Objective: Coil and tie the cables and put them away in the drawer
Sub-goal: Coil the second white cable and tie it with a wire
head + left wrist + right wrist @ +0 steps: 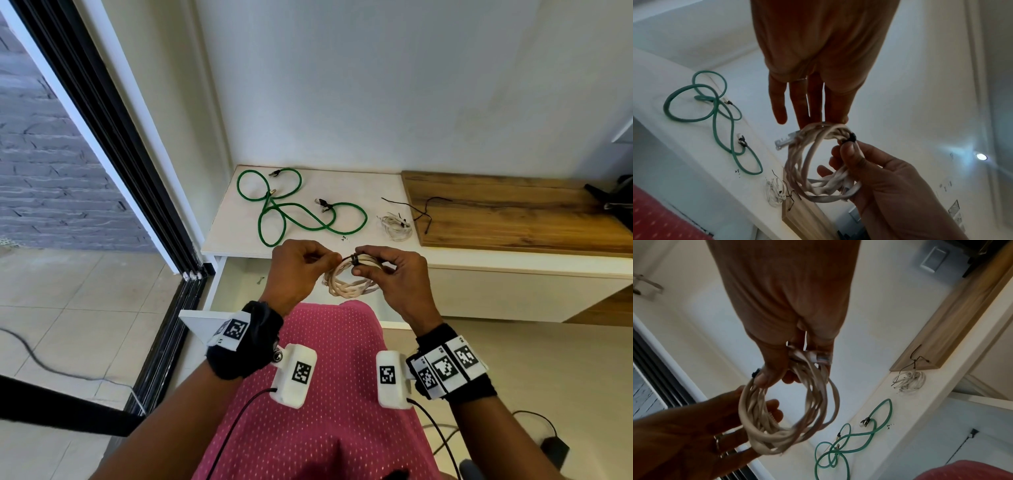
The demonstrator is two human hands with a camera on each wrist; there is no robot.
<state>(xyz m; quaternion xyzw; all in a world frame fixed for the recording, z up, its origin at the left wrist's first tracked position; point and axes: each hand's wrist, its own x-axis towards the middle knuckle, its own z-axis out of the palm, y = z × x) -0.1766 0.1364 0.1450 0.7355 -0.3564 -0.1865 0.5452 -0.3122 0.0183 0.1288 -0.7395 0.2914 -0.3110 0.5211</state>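
A coiled white cable (346,286) with a black tie (354,259) round its top hangs between both hands over the open white drawer (219,291). My left hand (329,262) pinches the coil just left of the tie. My right hand (368,267) grips the coil at the tie, thumb underneath. In the left wrist view my right hand's thumb sits against the tie (851,138) on the coil (818,164). The right wrist view shows the coil (789,410) running through my right hand (789,374). A loose green cable (301,209) lies uncoiled on the white cabinet top (233,233).
A small white cable bundle (395,224) and thin black ties (424,209) lie by a wooden board (513,212). A dark object (616,198) sits at the far right. A sliding door frame (137,178) stands left. Pink fabric (325,394) covers my lap.
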